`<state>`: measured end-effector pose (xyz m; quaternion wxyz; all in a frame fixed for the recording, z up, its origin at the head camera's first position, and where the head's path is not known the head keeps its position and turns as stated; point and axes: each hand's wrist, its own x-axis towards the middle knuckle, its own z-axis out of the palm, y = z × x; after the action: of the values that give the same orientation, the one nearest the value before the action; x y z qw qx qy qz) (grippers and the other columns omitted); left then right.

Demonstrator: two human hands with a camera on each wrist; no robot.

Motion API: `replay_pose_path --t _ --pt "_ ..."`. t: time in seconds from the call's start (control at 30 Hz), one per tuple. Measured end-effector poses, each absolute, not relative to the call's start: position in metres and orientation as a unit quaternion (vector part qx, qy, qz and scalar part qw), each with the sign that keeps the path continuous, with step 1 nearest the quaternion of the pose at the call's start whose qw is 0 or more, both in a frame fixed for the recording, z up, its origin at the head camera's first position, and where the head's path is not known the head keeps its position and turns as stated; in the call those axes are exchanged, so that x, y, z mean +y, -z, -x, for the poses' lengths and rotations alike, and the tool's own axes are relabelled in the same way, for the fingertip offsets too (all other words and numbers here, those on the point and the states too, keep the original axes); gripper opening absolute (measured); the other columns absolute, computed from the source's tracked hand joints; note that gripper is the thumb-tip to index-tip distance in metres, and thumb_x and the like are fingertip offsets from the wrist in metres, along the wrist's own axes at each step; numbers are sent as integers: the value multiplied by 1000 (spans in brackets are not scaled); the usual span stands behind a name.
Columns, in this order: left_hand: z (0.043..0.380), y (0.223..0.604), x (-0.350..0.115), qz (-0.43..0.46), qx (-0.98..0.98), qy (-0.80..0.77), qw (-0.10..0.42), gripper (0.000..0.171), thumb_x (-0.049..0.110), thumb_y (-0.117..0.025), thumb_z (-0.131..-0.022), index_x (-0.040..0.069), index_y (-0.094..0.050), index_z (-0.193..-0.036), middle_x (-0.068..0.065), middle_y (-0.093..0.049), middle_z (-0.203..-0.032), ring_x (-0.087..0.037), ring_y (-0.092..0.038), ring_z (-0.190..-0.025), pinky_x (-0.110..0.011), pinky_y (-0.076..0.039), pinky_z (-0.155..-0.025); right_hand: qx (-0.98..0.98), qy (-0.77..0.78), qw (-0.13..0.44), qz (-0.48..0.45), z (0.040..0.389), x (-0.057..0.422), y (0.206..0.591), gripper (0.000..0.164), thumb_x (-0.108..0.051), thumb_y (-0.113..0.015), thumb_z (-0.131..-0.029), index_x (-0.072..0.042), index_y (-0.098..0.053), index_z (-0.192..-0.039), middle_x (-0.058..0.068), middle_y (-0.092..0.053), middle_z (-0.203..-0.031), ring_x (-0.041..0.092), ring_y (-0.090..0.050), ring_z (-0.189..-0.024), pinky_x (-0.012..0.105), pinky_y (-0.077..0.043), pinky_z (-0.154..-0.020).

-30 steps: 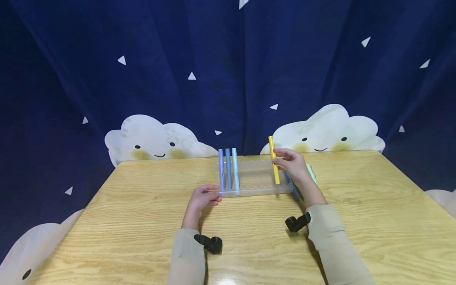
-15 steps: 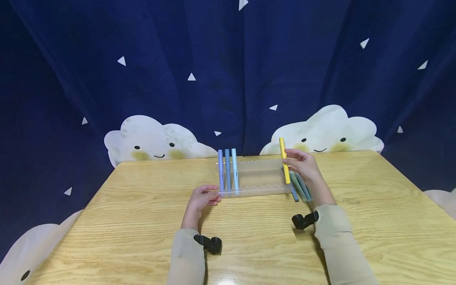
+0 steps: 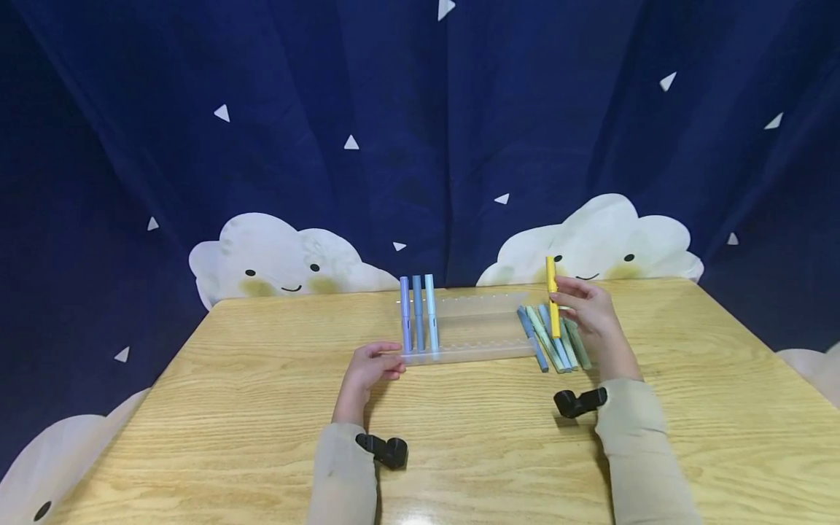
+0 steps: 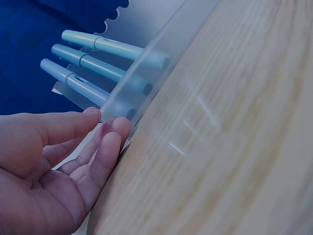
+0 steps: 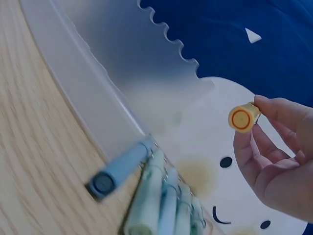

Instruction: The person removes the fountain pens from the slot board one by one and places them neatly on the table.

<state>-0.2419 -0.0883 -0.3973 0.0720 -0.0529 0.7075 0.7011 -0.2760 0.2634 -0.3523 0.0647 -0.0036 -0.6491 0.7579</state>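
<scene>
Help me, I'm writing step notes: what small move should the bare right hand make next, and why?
Probably lower the slim yellow cylindrical marker onto the pale wooden table beside the loose slim blue and green markers. The right hand pinches it raised near them and has carried it rightward past the end of the frosted clear plastic rack.

nine pens (image 3: pixel 551 275), one clear rack (image 3: pixel 472 356), two hands (image 3: pixel 593 315), two black wrist cameras (image 3: pixel 577 403)

Translucent pen rack (image 5: pixel 83 93), right wrist view: cropped at top edge. Yellow pen (image 5: pixel 240 120), same view: barrel largely hidden.
</scene>
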Motion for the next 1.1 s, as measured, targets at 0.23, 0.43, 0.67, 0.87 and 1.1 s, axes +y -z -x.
replay_pose_path --t 0.23,0.43,0.67,0.87,1.1 --pt "242 396 -88 55 708 -701 74 24 -7 -56 -82 -11 -57 -106 -11 -62 -71 -12 -59 -59 -22 -51 -56 -649 -758 58 39 278 289 361 27 -2 -69 -77 -17 -65 -99 -5 -60 -86 7 -60 -74 21 -51 -63" --pt "241 396 -88 60 711 -697 76 23 -6 -56 -82 -10 -57 -105 -10 -62 -70 -12 -59 -59 -22 -51 -56 -639 -766 47 58 275 307 370 27 -5 -72 -74 -22 -68 -95 -6 -61 -86 8 -60 -74 23 -51 -65" --pt "241 396 -89 53 706 -702 75 23 -8 -55 -82 -11 -56 -105 -11 -61 -72 -13 -59 -60 -21 -51 -55 -638 -764 26 90 261 316 363 25 1 -64 -80 -24 -66 -82 -8 -64 -75 6 -60 -66 20 -50 -57" --pt "241 396 -88 56 708 -700 74 23 -8 -55 -82 -11 -57 -105 -10 -61 -71 -13 -59 -59 -22 -51 -55 -651 -750 12 115 262 321 368 29 2 -63 -80 -26 -67 -77 -8 -64 -71 7 -60 -61 20 -50 -56" --pt "241 396 -88 52 707 -702 74 23 -8 -55 -82 -11 -57 -105 -9 -61 -70 -12 -59 -59 -21 -51 -55 -696 -710 2 111 261 324 375 25 -2 -65 -79 -27 -66 -78 -10 -64 -71 6 -58 -60 21 -50 -55"
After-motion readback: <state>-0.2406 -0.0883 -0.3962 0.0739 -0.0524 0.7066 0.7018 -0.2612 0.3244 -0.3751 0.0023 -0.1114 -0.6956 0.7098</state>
